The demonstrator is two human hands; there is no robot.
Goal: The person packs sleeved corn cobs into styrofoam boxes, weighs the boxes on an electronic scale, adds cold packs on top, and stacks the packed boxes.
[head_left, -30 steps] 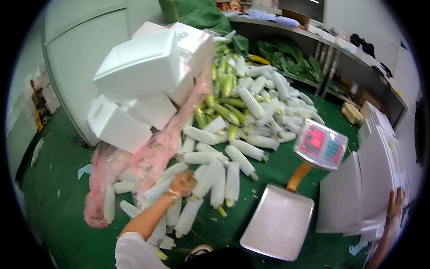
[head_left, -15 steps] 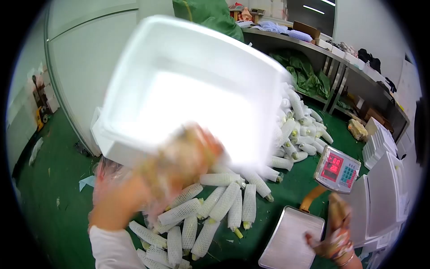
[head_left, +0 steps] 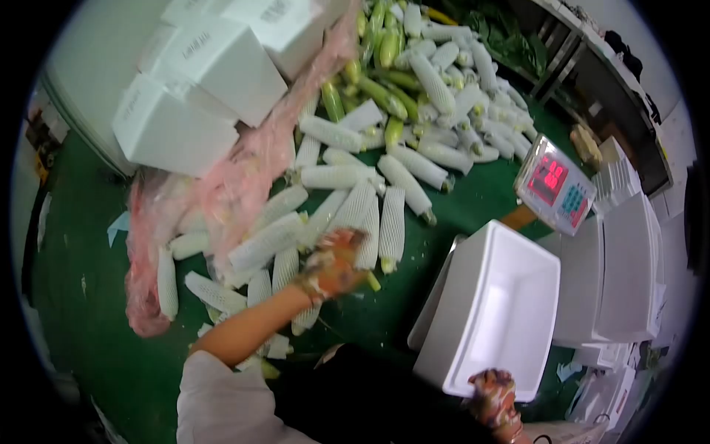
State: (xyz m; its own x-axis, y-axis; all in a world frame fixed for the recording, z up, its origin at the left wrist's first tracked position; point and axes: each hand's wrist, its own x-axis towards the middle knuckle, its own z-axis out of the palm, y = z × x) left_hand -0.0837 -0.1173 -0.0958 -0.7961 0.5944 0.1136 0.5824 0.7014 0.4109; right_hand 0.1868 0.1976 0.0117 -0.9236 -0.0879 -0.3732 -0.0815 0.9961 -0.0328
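Observation:
A white foam box (head_left: 510,296) stands tilted toward me over the metal pan of a scale (head_left: 436,296), its inside bare. My right hand (head_left: 494,396), in a patterned glove, has its fingers curled over the box's near rim. My left hand (head_left: 333,263), gloved alike and smeared by motion, is over ears of corn in white net sleeves (head_left: 347,214). Whether it touches one of them I cannot tell. The scale's display (head_left: 555,185) glows red beyond the box.
Unsleeved green corn (head_left: 384,96) lies in the pile at the back. Pink plastic film (head_left: 244,163) spreads at left, beside stacked white boxes (head_left: 214,66). More foam boxes (head_left: 621,274) stand at right. A metal table (head_left: 592,66) is at the far right, above green floor.
The white foam box has come down from in front of me onto the scale at right. My left hand has left it for the corn; my right hand is now at its rim. My view has tilted down.

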